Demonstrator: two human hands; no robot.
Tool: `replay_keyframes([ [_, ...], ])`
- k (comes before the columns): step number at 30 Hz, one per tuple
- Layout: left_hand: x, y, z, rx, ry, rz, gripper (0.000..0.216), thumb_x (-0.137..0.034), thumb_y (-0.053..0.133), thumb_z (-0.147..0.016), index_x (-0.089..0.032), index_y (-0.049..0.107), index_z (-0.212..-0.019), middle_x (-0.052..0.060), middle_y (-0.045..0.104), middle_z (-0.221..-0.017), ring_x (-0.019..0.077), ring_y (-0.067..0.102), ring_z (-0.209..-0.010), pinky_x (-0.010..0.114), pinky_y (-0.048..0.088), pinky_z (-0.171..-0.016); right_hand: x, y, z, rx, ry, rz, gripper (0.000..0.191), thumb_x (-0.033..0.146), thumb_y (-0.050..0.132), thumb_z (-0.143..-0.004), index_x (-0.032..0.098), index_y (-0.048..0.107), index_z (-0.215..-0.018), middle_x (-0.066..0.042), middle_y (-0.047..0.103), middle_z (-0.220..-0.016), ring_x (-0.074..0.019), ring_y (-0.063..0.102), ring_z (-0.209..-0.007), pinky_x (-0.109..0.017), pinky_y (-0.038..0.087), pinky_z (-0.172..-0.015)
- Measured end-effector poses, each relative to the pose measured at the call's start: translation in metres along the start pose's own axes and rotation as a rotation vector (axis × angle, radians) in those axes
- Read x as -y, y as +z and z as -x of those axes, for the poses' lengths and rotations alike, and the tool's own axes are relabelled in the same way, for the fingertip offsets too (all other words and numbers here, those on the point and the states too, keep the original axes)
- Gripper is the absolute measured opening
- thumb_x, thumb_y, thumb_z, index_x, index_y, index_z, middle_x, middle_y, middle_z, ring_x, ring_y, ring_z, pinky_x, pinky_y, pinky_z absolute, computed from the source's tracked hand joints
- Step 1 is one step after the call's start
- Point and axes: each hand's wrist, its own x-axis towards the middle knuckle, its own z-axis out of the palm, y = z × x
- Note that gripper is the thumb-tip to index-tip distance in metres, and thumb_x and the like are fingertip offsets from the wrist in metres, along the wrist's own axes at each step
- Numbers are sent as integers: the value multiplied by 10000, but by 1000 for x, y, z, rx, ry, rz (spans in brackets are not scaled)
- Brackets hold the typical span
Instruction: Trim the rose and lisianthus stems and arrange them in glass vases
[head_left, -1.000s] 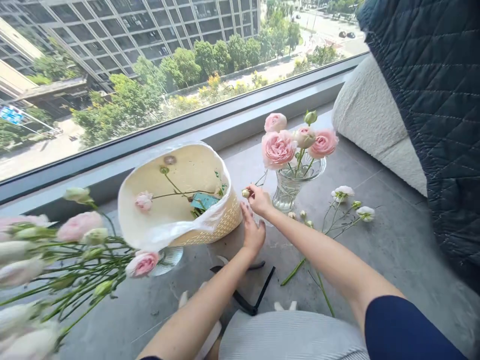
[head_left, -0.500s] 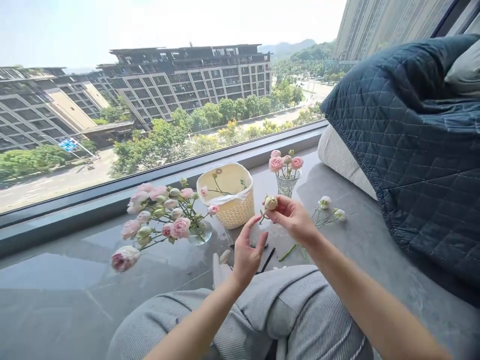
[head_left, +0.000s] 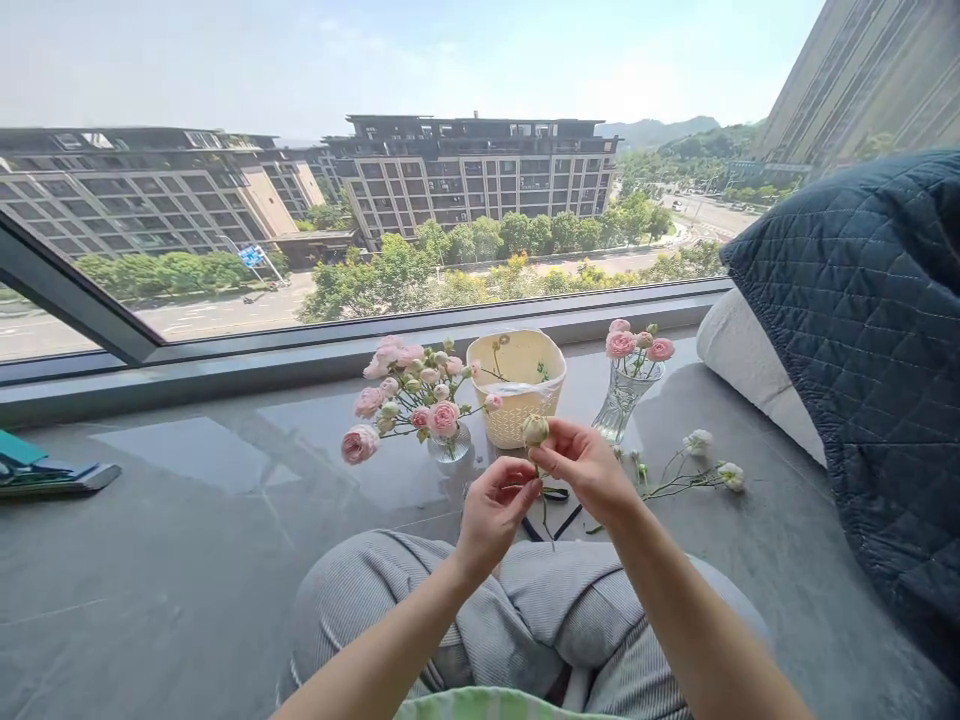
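Note:
Between my hands, above my lap, is a pale greenish-white rose (head_left: 535, 430) held upright, its thin stem hanging down. My right hand (head_left: 589, 465) pinches it just under the bloom. Lower on the stem, the thumb and fingertips of my left hand (head_left: 495, 505) are closed. Right behind the bloom stands a cream woven basket (head_left: 517, 415) with a plastic liner and a few stems inside. A pair of dark-handled scissors (head_left: 555, 510), partly hidden by my hands, seems to lie on the grey surface below.
Pink roses (head_left: 442, 418) fill a small glass vase (head_left: 452, 445) left of the basket. A taller glass vase (head_left: 624, 400) with pink blooms stands right. White flowers (head_left: 697, 443) lie beside it. A dark quilt (head_left: 862, 330) bounds the right side; teal-edged items (head_left: 52, 470) lie far left.
My left hand has gone from open fingers beside the rose to closed on its stem. The rose is now upright and lower. The view has swung left.

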Motion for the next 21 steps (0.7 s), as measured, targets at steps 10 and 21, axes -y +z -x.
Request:
replay_keyframes([
  [10, -73, -7, -164, -365, 682, -289, 210, -350, 604, -855, -156, 553, -918, 24, 595, -850, 109, 629, -792, 246, 544, -728, -28, -77, -12, -523, -65, -119, 286, 390, 762, -653, 192, 662, -833, 53, 477, -588, -77, 393, -522, -232, 314, -508],
  [21, 40, -2, -199, -75, 374, -927, 384, -104, 564, -783, -134, 547, -1165, 141, 606, -1152, 254, 566, -1113, 417, 445, -996, -30, -107, -11, -424, 25, 304, 310, 402, 662, -732, 185, 620, -949, 23, 567, -662, -103, 498, -587, -240, 404, -550],
])
